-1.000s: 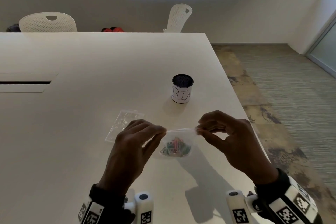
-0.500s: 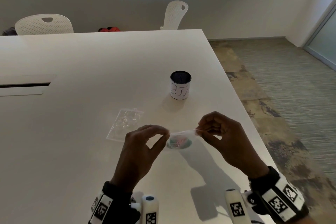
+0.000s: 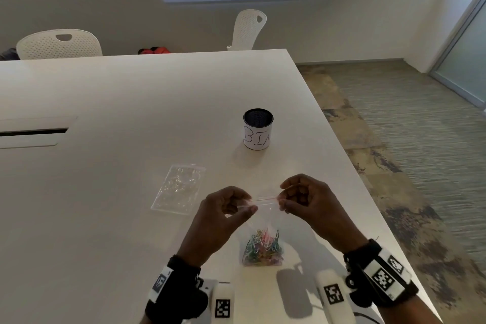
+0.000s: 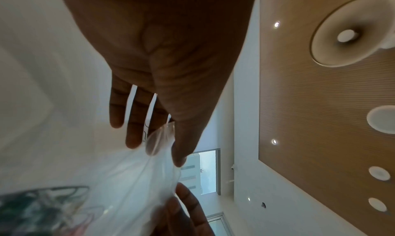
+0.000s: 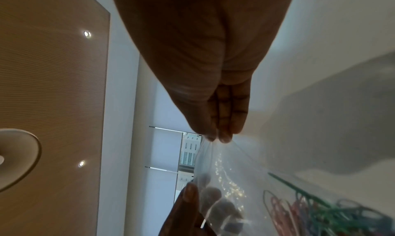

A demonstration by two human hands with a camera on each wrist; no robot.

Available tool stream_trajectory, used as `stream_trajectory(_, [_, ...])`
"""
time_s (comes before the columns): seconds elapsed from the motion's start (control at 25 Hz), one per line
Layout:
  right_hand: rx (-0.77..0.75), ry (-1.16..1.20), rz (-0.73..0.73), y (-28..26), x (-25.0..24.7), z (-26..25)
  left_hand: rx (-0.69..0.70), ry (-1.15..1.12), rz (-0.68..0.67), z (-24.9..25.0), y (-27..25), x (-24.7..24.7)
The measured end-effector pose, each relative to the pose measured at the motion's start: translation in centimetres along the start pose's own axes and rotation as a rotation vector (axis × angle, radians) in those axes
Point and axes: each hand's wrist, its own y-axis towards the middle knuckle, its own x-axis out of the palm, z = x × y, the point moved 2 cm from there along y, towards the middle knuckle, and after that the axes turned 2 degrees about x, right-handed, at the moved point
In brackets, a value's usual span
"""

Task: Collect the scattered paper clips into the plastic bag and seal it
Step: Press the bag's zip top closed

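A clear plastic bag [image 3: 264, 214] hangs upright between both hands above the white table [image 3: 131, 113]. Several coloured paper clips [image 3: 263, 247] lie bunched in its bottom, also seen as blurred paper clips [image 5: 320, 212] in the right wrist view. My left hand [image 3: 247, 205] pinches the left end of the bag's top strip. My right hand [image 3: 282, 198] pinches the right end, so the top edge stretches taut between them. In the left wrist view the bag [image 4: 136, 180] bunches under my thumb and fingers. No loose clips show on the table.
A white cup marked "BIN" [image 3: 257, 129] stands beyond the hands. A flat clear plastic packet [image 3: 178, 189] lies to the left of my left hand. The table's right edge [image 3: 355, 179] runs close to my right hand. Two white chairs stand at the far side.
The bag, held nearly level between the hands a second ago, now hangs down toward me with the clips at its bottom. Both hands keep their pinch on the top strip.
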Motion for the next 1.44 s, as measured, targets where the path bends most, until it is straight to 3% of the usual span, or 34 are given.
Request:
stream_trajectory(0.12, [0.0, -0.013, -0.008, 0.2, 0.1, 0.2, -0.032, -0.034, -0.03, -0.2, 0.8, 0.3])
stream_trajectory(0.52, [-0.05, -0.086, 0.064, 0.5, 0.4, 1.1, 0.045, 0.039, 0.008, -0.7, 1.2, 0.7])
stream_trajectory(1.0, [-0.028, 0.1, 0.011, 0.5, 1.5, 1.2, 0.052, 0.009, 0.032, -0.5, 0.8, 1.1])
stream_trajectory(1.16, [-0.001, 0.135, -0.078, 0.6, 2.3, 1.0, 0.059, 0.023, 0.025, -0.4, 0.9, 1.1])
stream_trajectory(1.44, [-0.011, 0.171, -0.022, 0.7, 3.2, 1.1, 0.053, 0.036, 0.053, -0.5, 0.5, 0.7])
